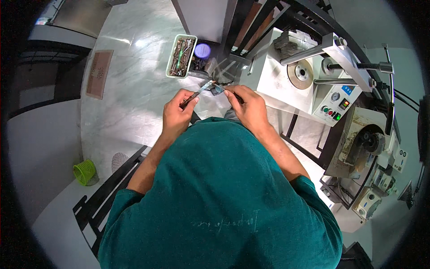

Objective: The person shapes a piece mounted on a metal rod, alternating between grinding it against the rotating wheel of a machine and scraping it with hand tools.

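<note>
My left hand is closed round the dark handle of a tool with a flat, pale metal blade, which slants up and to the right. My right hand grips a second dark-handled tool, its slim end slanting up and to the left. The two tips come together in front of me; whether they touch I cannot tell. Right under them is a small blue-grey object, too small to make out. Both hands are above my lap, just beyond my green shirt.
A white tray full of metal tools stands ahead, beside a purple-lidded tub. On the right is a white machine with a round disc. Farther right stands a bench grinder. A green basket lies left, near a black metal frame.
</note>
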Available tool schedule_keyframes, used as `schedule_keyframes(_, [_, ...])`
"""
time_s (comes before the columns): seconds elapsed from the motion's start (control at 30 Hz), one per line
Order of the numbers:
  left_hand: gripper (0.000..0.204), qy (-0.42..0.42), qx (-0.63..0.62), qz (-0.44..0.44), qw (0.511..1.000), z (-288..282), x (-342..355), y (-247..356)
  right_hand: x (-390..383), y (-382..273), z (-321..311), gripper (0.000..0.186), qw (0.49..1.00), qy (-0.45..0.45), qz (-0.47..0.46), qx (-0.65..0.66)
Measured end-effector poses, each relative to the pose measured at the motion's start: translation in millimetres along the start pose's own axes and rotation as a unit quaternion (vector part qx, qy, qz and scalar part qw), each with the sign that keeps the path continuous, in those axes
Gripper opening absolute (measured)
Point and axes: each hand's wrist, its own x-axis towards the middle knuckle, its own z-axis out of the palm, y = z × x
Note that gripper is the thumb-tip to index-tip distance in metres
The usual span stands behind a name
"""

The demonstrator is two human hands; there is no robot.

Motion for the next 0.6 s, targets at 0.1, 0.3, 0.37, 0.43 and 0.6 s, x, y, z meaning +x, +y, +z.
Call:
schedule_keyframes(0.1, [0.013,-0.004,-0.011,-0.004,1.000,0.4,-0.3,0.9,-0.2,2.5,-1.0,0.015,0.999,-0.010,0.002,-0.039])
schedule_keyframes(0.3, [0.012,-0.015,-0.006,-0.004,1.000,-0.6,-1.0,-4.9,-0.9,8.4,1.3,0.017,0.995,0.011,0.012,-0.101])
schedule_keyframes(0.37, [0.011,-0.017,-0.008,-0.007,1.000,0.0,-0.5,-7.2,0.0,5.2,-0.8,0.017,0.997,0.007,0.048,-0.065])
schedule_keyframes(0.43, [0.012,-0.037,-0.112,0.010,0.993,4.3,0.5,-7.5,0.1,4.6,-0.6,0.018,0.996,0.004,0.086,-0.030])
schedule_keyframes(0.6, [0.021,-0.068,-0.165,-0.074,0.981,-3.9,-0.7,2.1,0.0,5.4,1.9,0.025,0.980,-0.012,0.168,0.106])
